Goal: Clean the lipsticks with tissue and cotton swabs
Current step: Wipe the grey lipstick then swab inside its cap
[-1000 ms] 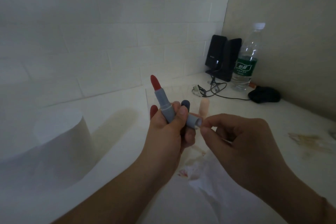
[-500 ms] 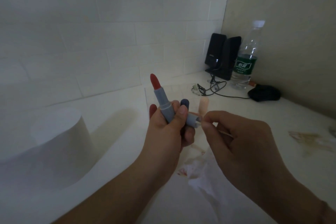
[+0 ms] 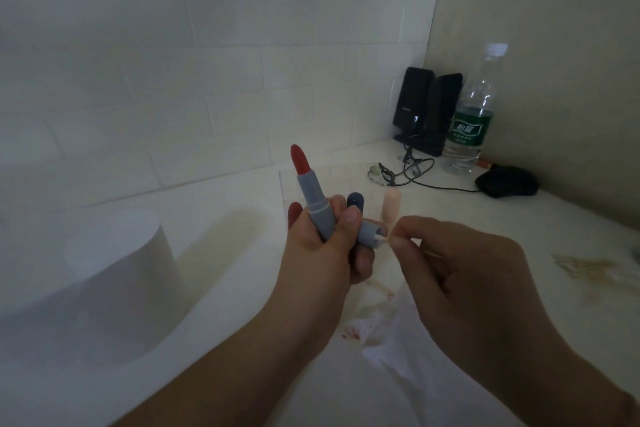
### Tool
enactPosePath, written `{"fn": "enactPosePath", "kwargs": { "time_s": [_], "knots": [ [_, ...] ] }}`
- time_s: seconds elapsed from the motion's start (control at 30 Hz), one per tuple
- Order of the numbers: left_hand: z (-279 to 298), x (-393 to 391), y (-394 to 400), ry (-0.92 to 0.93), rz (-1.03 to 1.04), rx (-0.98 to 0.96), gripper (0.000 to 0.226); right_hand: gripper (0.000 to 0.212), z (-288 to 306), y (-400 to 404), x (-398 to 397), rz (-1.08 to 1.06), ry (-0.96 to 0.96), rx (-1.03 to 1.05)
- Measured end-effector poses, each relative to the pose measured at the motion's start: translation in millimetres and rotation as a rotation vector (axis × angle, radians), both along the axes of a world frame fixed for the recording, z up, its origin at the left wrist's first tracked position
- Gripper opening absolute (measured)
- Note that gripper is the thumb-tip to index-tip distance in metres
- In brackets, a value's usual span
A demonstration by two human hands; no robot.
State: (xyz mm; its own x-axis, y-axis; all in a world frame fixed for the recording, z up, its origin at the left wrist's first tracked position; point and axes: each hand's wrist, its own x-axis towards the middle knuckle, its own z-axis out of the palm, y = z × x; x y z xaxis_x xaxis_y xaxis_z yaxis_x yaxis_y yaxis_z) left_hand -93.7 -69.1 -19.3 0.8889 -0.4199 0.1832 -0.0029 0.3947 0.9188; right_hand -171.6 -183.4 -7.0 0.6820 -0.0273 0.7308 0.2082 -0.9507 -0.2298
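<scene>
grey-cased lipstick [image 3: 313, 198] sits in the left hand [image 3: 325, 246], its long axis tilted a little left of upright, the red bullet pointing up and toward the tiled wall while the lower end of the tube runs down and right out of the fist. the left hand is closed around the middle of the tube, thumb across the front. at that lower open end the white tip of a cotton swab [image 3: 381, 238] touches the rim; the swab lies nearly level, pointing left, its thin stick showing again past the knuckles of the right hand [image 3: 460, 274], which pinches it narrowly between thumb and forefinger. just behind the left fingers a dark blue cap [image 3: 355, 201] stands up, and beside it a pale pink lipstick tube [image 3: 391, 204] stands upright on the worktop [image 3: 242, 229]. under both wrists lies a crumpled tissue [image 3: 377, 333] with red smears. a big white tissue roll [image 3: 117, 274] takes up the left side, well apart from the hands. in the far corner stand two black speakers [image 3: 427, 111], a water bottle [image 3: 472, 114] with a green label, tangled cables [image 3: 405, 170] and a black mouse [image 3: 506, 180]. a brownish stain [image 3: 585, 269] marks the worktop to the right. the walls close the back and right; open worktop lies between the roll and the hands
</scene>
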Motion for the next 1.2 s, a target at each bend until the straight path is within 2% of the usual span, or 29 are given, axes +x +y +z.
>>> {"fn": "enactPosePath", "kwargs": {
  "time_s": [0.1,0.2,0.3,0.47,0.63,0.83,0.93,1.0,1.1,1.2],
  "knots": [
    [-1,0,0,-0.009,0.013,0.021,0.026,0.014,2,-7,3,-0.062,0.014,0.003],
    [-2,-1,-3,0.015,0.025,-0.002,0.017,0.007,3,-15,4,-0.119,0.025,0.045],
    [0,2,-4,0.117,0.039,-0.098,0.015,0.014,5,-10,1,-0.105,-0.022,0.071],
    [5,1,-2,0.313,-0.083,-0.196,0.011,0.017,1,-3,3,-0.058,-0.025,0.105],
    [8,4,0,0.343,-0.105,-0.254,0.013,0.016,1,-4,2,-0.051,-0.021,0.071],
    [5,3,0,0.249,-0.081,-0.180,0.014,0.016,1,-3,2,-0.043,0.086,0.027],
    [3,3,0,0.170,-0.038,-0.126,0.016,0.011,5,-4,0,0.031,0.031,0.077],
    [3,4,0,0.094,-0.003,-0.072,0.016,0.010,5,-8,0,0.008,0.004,0.103],
    [3,3,2,0.009,0.000,-0.029,0.018,0.017,3,-6,2,-0.053,0.073,0.026],
    [3,2,3,-0.038,-0.003,-0.011,0.018,0.017,1,-5,2,0.057,0.082,0.129]
  ]
}}
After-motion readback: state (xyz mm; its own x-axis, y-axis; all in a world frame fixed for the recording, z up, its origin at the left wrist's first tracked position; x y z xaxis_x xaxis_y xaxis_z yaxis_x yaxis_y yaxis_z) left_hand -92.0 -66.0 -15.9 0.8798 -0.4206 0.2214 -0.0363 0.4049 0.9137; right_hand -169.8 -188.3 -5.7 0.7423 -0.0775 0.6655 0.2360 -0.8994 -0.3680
